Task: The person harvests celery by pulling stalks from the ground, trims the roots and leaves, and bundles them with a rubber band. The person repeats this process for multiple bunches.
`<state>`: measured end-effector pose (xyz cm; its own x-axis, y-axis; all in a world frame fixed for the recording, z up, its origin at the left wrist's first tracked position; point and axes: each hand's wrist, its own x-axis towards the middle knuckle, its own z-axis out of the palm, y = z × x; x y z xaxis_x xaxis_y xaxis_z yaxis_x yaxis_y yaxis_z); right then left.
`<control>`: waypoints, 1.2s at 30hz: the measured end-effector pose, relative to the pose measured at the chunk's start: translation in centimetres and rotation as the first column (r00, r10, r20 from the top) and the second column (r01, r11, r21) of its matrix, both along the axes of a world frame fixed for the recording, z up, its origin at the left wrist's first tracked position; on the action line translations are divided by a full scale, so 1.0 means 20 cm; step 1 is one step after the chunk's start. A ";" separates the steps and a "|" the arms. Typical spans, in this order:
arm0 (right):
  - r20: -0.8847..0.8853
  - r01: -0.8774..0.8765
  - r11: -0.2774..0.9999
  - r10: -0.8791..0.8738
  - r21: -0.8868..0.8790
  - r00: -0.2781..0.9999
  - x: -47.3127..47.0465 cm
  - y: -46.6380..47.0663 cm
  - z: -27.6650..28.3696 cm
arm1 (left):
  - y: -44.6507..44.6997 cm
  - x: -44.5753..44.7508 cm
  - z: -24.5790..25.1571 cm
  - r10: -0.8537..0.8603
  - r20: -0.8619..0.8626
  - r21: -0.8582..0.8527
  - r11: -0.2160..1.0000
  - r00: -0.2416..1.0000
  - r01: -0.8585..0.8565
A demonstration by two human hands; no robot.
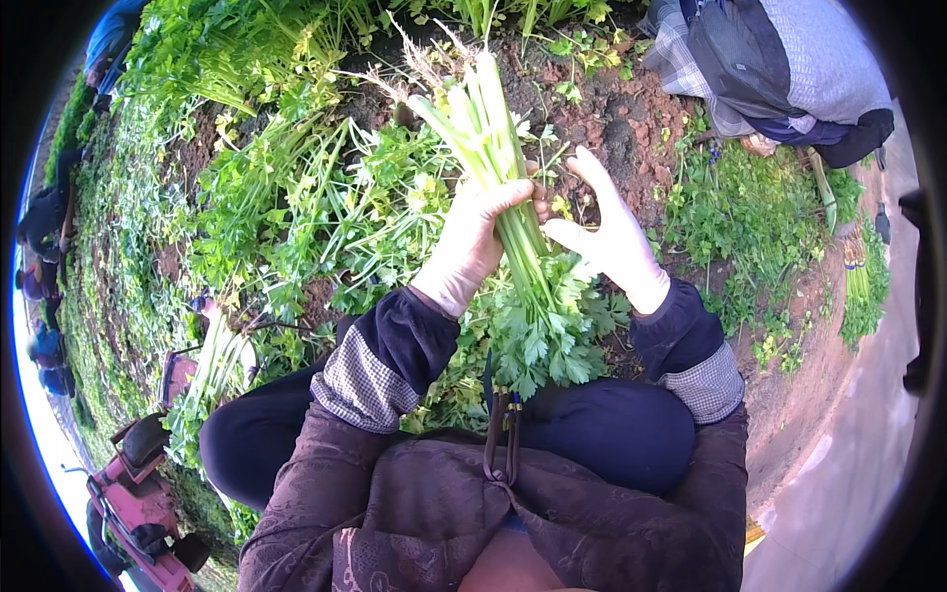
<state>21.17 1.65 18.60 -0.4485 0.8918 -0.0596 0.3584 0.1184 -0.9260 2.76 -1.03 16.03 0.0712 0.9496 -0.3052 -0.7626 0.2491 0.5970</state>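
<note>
My left hand (481,229) grips a bunch of celery (525,244) around the middle of its pale green stalks. The roots (436,63) point away from me, and the leafy tops (551,333) hang towards my lap. To the right of the stalks is my right hand (607,229), its thumb and fingers spread and nothing in its grasp. The thumb tip comes close to the stalks; whether it touches them I cannot tell. Cut celery leaves (370,200) lie on the soil beyond my left hand.
Standing celery (222,52) grows at the top left. A co-worker (799,66) bends at the upper right. Tied celery bunches (858,281) lie beside a pale strip (836,444). More celery stalks (214,355) rest by my left knee, near a pink wheeled machine (140,503). Other people (44,222) are far left.
</note>
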 end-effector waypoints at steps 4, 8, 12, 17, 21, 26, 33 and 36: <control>-0.497 -0.463 0.671 0.160 -0.579 0.853 -0.18 -0.13 0.27 | -0.15 -0.02 0.34 0.059 0.106 0.118 0.991 0.993 -0.071; -0.429 -0.469 0.595 0.220 -0.652 0.876 -0.26 -0.29 0.53 | -0.14 -0.25 0.58 0.334 -0.131 0.243 0.924 0.933 -0.296; -0.381 -0.441 0.689 0.251 -0.575 0.890 -0.28 -0.42 0.69 | -0.18 -0.62 0.80 0.749 -0.432 0.585 0.657 0.503 -0.476; -0.325 -0.321 0.768 0.155 -0.555 0.933 -0.32 -0.55 0.75 | -0.47 -0.58 0.91 0.639 -0.769 0.639 0.768 0.007 0.030; -0.350 -0.345 0.806 0.185 -0.481 0.918 -0.33 -0.65 0.76 | -0.48 -0.52 0.91 0.709 -0.643 0.715 0.691 -0.291 0.105; -0.299 -0.370 0.810 0.253 -0.455 0.920 -0.29 -0.69 0.77 | -0.40 -0.86 1.06 0.722 -0.690 0.688 0.678 0.055 -0.260; -0.274 -0.441 0.758 0.348 -0.481 0.897 -0.27 -0.66 0.74 | -0.32 -0.85 1.20 0.207 -0.978 0.182 0.827 0.013 0.532; -0.297 -0.449 0.744 0.341 -0.494 0.892 -0.25 -0.66 0.73 | -0.30 -0.77 1.14 0.138 -0.969 0.223 0.847 0.205 0.482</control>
